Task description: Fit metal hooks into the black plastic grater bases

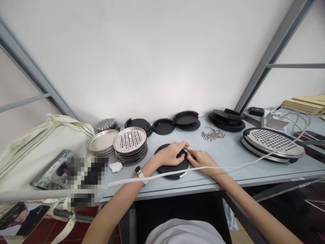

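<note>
A black round disc [175,171] lies near the table's front edge, with a strip of silvery metal showing at its lower right rim. My left hand [170,154], with a watch on the wrist, rests over the disc, and its bent fingers grip the right side of the rim. Against that same spot my right hand [200,158] has its fingertips pinched together. A tiny bright bit shows between the two hands, too small to name. Behind the right hand lies a loose pile of small metal hooks or clips [212,134].
To the left stand stacks of perforated metal discs [130,139] and plain metal plates [103,140]. Black round trays [164,126] line the wall. Larger perforated plates [274,140] sit at right. A white cable [228,167] crosses the view before my forearms. A cloth bag [61,135] hangs left.
</note>
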The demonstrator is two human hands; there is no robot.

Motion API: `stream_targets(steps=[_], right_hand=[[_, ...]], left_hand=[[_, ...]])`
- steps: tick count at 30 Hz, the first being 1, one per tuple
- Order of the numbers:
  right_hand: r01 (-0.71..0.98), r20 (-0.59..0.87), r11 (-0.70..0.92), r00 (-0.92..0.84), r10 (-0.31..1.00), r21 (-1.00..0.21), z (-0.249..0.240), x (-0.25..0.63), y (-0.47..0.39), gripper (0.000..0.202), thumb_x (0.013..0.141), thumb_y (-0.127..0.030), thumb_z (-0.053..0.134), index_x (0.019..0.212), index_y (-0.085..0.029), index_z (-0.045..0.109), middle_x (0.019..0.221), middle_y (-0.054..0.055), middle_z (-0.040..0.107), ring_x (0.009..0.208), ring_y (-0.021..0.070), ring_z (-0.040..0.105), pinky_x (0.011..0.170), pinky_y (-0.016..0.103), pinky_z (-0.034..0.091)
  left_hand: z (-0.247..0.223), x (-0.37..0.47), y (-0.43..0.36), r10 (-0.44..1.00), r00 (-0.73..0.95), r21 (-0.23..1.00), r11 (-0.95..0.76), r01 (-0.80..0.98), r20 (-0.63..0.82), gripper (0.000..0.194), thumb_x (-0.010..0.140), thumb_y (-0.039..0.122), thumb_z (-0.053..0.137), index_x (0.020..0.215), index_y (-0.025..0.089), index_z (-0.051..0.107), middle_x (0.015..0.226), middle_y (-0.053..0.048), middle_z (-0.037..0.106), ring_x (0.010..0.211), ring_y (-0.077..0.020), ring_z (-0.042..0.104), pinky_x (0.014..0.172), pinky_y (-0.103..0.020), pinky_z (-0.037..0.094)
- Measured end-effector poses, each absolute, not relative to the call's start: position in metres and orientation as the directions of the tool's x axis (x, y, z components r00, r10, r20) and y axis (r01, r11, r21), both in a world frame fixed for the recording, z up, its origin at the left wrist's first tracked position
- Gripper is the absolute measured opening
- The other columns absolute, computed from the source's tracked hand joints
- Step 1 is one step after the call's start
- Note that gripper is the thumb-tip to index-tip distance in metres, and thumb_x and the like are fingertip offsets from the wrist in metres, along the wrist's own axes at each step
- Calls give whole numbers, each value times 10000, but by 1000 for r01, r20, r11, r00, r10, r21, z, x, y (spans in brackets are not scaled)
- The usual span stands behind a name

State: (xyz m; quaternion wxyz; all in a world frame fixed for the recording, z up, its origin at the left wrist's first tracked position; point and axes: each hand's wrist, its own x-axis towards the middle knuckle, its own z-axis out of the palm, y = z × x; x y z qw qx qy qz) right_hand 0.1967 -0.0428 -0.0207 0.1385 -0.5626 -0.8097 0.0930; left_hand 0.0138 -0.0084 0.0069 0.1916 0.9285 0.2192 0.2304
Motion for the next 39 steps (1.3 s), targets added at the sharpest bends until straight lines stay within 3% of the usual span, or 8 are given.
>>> stream_targets(steps=[26, 39], right_hand=[[889, 100, 346, -332, 938, -300, -21, 198, -42, 481, 925, -327, 273, 619, -164, 608, 621, 72, 656, 538, 136, 552, 549, 253, 270], [884, 116, 322, -300, 947, -338, -20, 196, -43, 412, 908, -321, 298, 695, -176, 620, 637, 53, 656, 534, 131, 541, 528, 246, 254]], left_hand=[[8, 14, -9, 477, 813, 457, -836, 302, 334, 310, 820, 125, 445, 1123, 175, 404, 1068, -85, 586, 1013, -187, 540, 926, -337, 403], [7, 14, -8, 494, 804, 464, -827, 317, 331, 324, 816, 139, 460, 1131, 178, 398, 1076, -90, 585, 1013, -193, 540, 913, -342, 411]])
